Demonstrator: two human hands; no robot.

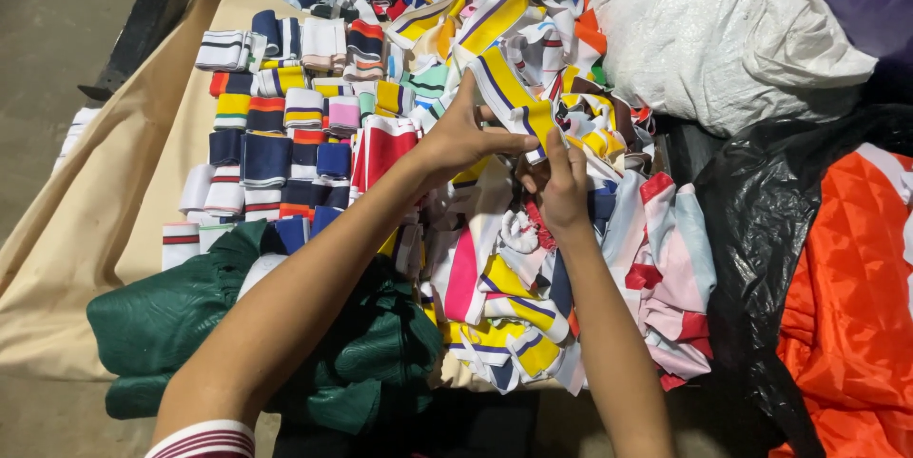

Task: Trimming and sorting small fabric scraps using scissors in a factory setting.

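My left hand (463, 139) pinches a yellow ribbed band with white and dark blue stripes (512, 95) that rises out of a loose heap of striped knit bands (533, 258). My right hand (563, 187) grips the same yellow band just below and to the right, fingers closed on it. Both forearms reach up from the bottom of the view across the heap. To the left lie rows of folded striped bands (276, 125), sorted side by side on a beige cloth (86, 230).
A dark green garment (181, 325) lies under my left forearm. A white plastic sack (723, 30) sits at the upper right, black plastic sheeting (761, 220) beside it, and orange quilted fabric (846, 315) at the right edge. Bare floor (48, 30) shows at the left.
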